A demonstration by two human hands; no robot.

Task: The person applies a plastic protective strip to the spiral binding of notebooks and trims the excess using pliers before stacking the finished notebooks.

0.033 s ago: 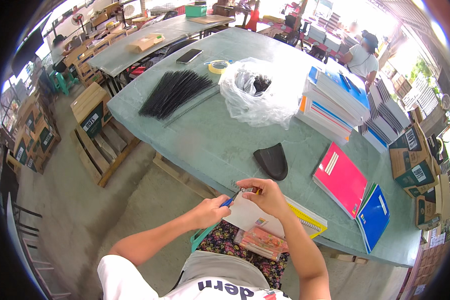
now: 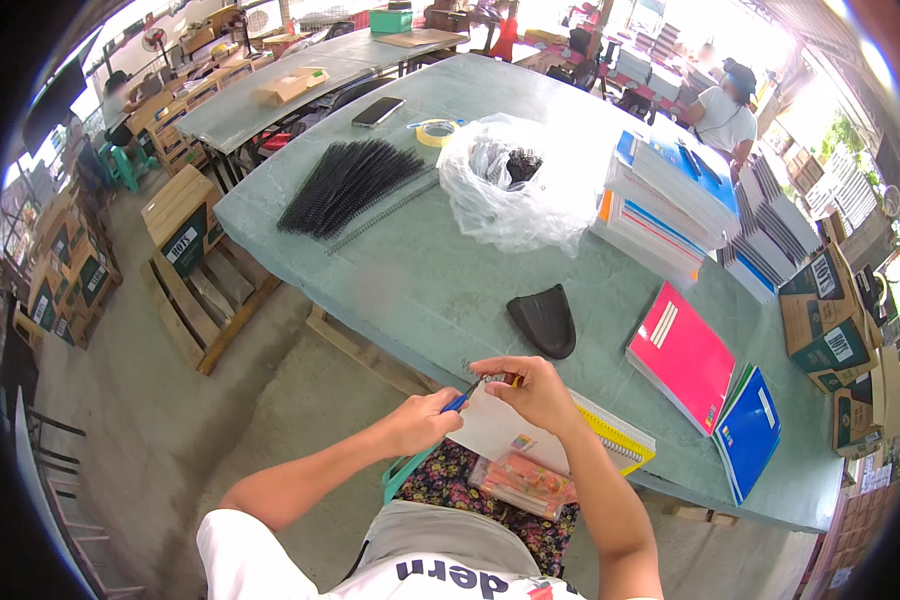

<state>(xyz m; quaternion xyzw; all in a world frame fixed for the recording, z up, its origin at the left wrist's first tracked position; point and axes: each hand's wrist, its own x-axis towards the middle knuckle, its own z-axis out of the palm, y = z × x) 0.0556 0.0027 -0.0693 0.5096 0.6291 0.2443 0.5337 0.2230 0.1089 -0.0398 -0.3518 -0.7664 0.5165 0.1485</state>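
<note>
My left hand (image 2: 422,424) is closed round the blue handles of small pliers (image 2: 455,403), whose jaws point at the fingertips of my right hand (image 2: 532,392). Those fingers are curled at the bound edge of a spiral notebook (image 2: 505,423) with a white face up and a yellow part (image 2: 622,436) farther right. A bit of wire coil shows just beyond my right fingers. Something small, yellow and red shows in that hand, too covered to name. The notebook lies at the table edge, partly above my lap, where a clear pack with orange patterned contents (image 2: 526,482) rests.
On the green table (image 2: 400,280) are a black curved piece (image 2: 543,322), red (image 2: 680,358) and blue notebooks (image 2: 746,435), black coils (image 2: 352,190), a plastic bag (image 2: 515,195), tape (image 2: 436,132), a phone (image 2: 378,112) and notebook stacks (image 2: 670,200). A person (image 2: 727,115) works beyond the stacks.
</note>
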